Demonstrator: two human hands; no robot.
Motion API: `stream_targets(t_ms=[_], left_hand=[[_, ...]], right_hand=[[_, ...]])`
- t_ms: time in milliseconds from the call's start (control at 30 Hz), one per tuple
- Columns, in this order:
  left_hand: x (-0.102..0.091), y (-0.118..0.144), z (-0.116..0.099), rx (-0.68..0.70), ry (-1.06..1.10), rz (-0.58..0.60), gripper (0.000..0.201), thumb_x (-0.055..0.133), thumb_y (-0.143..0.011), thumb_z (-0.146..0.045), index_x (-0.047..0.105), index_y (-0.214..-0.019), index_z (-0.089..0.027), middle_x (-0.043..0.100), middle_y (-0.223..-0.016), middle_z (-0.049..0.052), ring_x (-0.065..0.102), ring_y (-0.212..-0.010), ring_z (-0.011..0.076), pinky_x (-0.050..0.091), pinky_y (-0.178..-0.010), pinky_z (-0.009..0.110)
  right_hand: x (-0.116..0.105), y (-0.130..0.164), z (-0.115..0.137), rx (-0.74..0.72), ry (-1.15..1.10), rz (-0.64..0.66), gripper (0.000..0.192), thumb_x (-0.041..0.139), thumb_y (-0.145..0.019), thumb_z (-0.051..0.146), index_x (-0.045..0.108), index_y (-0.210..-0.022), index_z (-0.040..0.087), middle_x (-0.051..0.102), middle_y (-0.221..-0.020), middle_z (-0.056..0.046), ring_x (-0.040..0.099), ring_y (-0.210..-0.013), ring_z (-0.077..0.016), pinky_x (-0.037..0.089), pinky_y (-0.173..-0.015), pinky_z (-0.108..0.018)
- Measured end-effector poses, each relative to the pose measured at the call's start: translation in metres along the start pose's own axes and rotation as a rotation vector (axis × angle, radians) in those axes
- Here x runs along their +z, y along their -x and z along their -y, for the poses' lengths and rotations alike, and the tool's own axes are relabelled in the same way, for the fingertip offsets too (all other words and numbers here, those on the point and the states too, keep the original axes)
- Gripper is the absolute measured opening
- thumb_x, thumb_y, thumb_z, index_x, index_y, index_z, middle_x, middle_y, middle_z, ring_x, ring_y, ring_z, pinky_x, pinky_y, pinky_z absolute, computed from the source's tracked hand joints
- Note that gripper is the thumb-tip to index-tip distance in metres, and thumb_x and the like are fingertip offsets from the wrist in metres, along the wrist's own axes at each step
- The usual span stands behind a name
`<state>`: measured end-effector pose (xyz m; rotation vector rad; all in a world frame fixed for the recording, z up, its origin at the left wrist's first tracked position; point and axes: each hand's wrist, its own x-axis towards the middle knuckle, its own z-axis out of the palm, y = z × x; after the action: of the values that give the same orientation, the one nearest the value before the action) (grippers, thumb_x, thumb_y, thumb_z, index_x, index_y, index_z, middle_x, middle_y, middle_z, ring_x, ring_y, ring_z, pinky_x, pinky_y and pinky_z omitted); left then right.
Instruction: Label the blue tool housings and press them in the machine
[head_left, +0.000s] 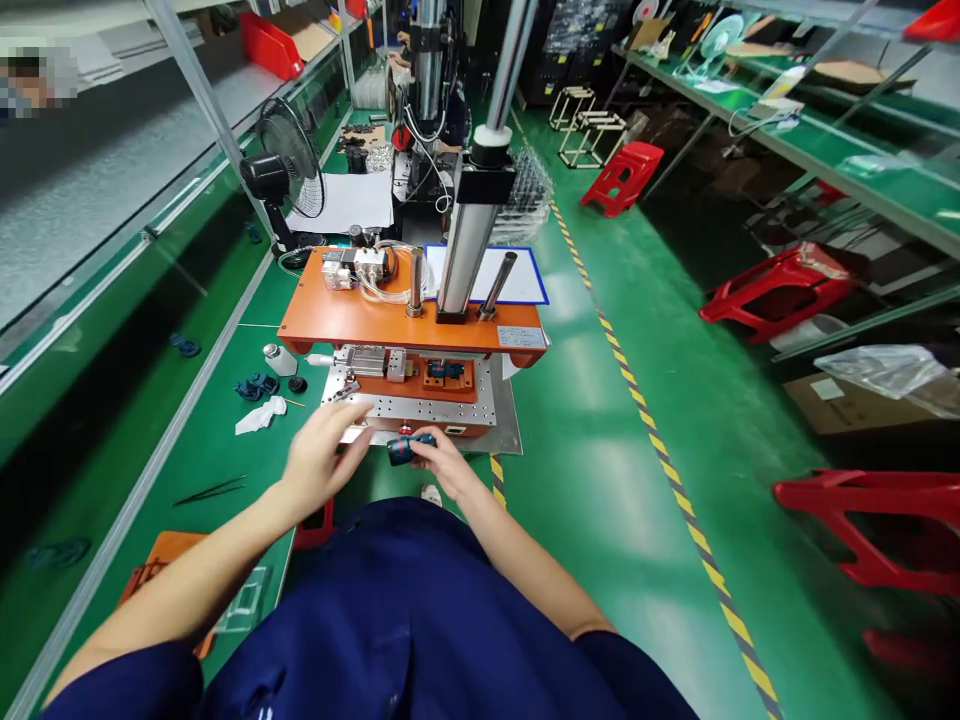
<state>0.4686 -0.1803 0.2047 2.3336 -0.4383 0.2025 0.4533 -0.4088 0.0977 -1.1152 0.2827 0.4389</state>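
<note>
Dark blue lap (420, 620), right hand (442, 465) on unlabelled blue part (410, 447).

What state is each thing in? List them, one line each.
Small dark blue cylindrical part: held in right hand, off the fixture.
Left hand: open, fingers spread beside the part.
Orange press machine: ram raised.
Black desk fan: upright; spinning or not, cannot tell.
Black tweezers: lying flat on the green bench.
</note>
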Motion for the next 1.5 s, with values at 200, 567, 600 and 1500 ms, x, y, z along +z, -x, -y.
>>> stream_targets(t_ms=[200, 567, 600, 1500], left_hand=[[0.074, -0.013, 0.012, -0.130, 0.304, 0.413, 0.052, 0.065, -0.086, -0.046, 0.059, -0.132, -0.021, 0.066, -0.133, 0.012, 0.063, -0.121, 0.0294, 0.049, -0.106, 0.045], [0.122, -0.042, 0.036, -0.251, 0.293, 0.263, 0.054, 0.070, -0.081, -0.047, 0.063, -0.124, -0.015, 0.073, -0.116, 0.012, 0.070, -0.104, 0.0269, 0.056, -0.093, 0.041], [0.124, -0.046, 0.041, -0.259, 0.284, 0.238, 0.054, 0.069, -0.081, -0.048, 0.063, -0.124, -0.016, 0.072, -0.118, 0.012, 0.070, -0.105, 0.0267, 0.056, -0.093, 0.041], [0.209, -0.166, 0.036, -0.067, -0.123, 0.423, 0.040, 0.065, -0.088, -0.046, 0.068, -0.118, -0.020, 0.071, -0.121, 0.014, 0.057, -0.125, 0.0361, 0.041, -0.107, 0.045]], right_hand=[[-0.016, -0.008, 0.017, -0.106, 0.074, 0.023, 0.043, 0.080, -0.070, 0.048, 0.058, -0.097, 0.024, 0.063, -0.095, 0.000, 0.063, -0.081, -0.0148, 0.054, -0.073, -0.030], [-0.072, -0.072, 0.059, -0.404, 0.687, -0.183, 0.034, 0.056, -0.091, 0.045, 0.064, -0.116, 0.023, 0.061, -0.131, -0.013, 0.049, -0.130, -0.0310, 0.033, -0.113, -0.053], [-0.079, -0.085, 0.068, -0.431, 0.753, -0.222, 0.032, 0.058, -0.090, 0.041, 0.064, -0.116, 0.022, 0.058, -0.136, -0.014, 0.041, -0.137, -0.0334, 0.024, -0.117, -0.055], [-0.195, -0.005, -0.014, -0.314, 0.454, -0.880, 0.052, 0.073, -0.067, 0.057, 0.070, -0.099, 0.016, 0.069, -0.108, -0.011, 0.063, -0.101, -0.0269, 0.050, -0.098, -0.044]])
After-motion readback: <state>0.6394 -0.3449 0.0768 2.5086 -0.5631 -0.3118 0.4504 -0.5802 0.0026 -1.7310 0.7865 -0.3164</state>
